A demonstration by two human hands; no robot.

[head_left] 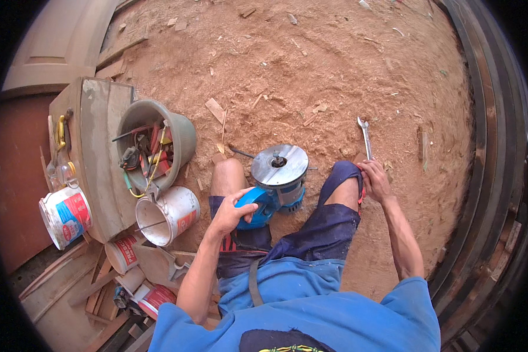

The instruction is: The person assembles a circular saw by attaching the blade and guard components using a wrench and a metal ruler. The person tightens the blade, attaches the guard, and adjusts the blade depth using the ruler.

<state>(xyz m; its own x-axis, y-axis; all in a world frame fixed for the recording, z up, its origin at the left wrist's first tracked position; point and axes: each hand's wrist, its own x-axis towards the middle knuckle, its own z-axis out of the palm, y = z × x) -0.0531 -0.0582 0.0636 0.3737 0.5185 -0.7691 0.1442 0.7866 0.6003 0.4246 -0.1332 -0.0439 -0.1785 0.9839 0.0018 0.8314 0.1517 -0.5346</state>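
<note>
A blue router [290,192] is turned upside down between my knees. Its round metal base plate [264,168] faces up, and a collet [277,159] shows in the centre hole. My left hand [233,212] is closed round the blue upper part of the router, above my left thigh. Beside my right knee, my right hand [376,179] is closed on the lower end of a metal spanner [366,139]. The spanner's jaw end points away from me, clear of the router. My right palm and part of the grip are hidden.
At the left, a grey bucket [186,138] holds tools and cables. Two white buckets [186,205] [53,229] stand near a wooden block [102,176]. Wood scraps [215,110] and shavings litter the dirt ground. Dark beams [481,76] run along the right side.
</note>
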